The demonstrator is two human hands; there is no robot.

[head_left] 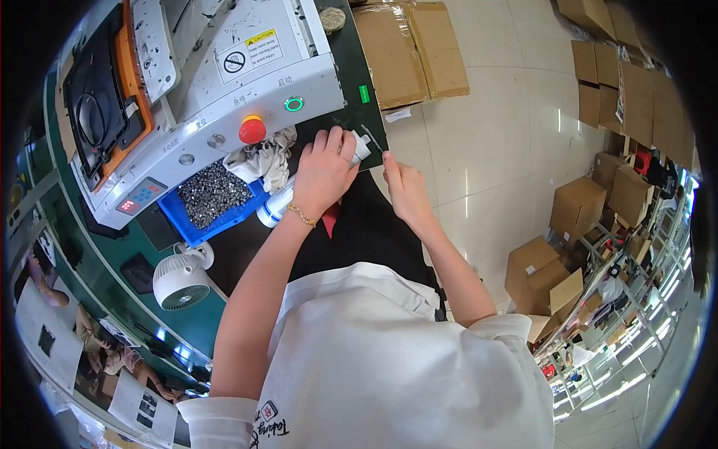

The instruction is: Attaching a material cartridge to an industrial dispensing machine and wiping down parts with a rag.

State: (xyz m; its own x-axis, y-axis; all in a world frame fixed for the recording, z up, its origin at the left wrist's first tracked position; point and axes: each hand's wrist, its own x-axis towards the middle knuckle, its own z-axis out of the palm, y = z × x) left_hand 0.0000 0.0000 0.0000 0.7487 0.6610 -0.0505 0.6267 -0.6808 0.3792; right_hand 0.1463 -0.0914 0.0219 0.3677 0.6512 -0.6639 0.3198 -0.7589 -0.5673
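A white cylindrical tube with a blue band point(274, 210) lies slanted at the edge of the dark workbench. My left hand point(324, 170) is wrapped over it, fingers closed around its upper part. Just to the right, my right hand point(407, 191) pinches a thin metal tool point(372, 138), whose far end reaches the tube's tip. What kind of tool it is cannot be made out. Beneath my left wrist a pointed red piece point(330, 222) shows. The tube's middle is hidden by my left hand.
Ahead stands a white machine point(202, 112) with a red knob point(252, 129) and a green-ringed button point(294, 104). A blue bin point(253, 206) of small metal parts, a crumpled cloth point(271, 163) and a fan point(181, 278) sit left. Cardboard boxes point(411, 52) stand right of the bench.
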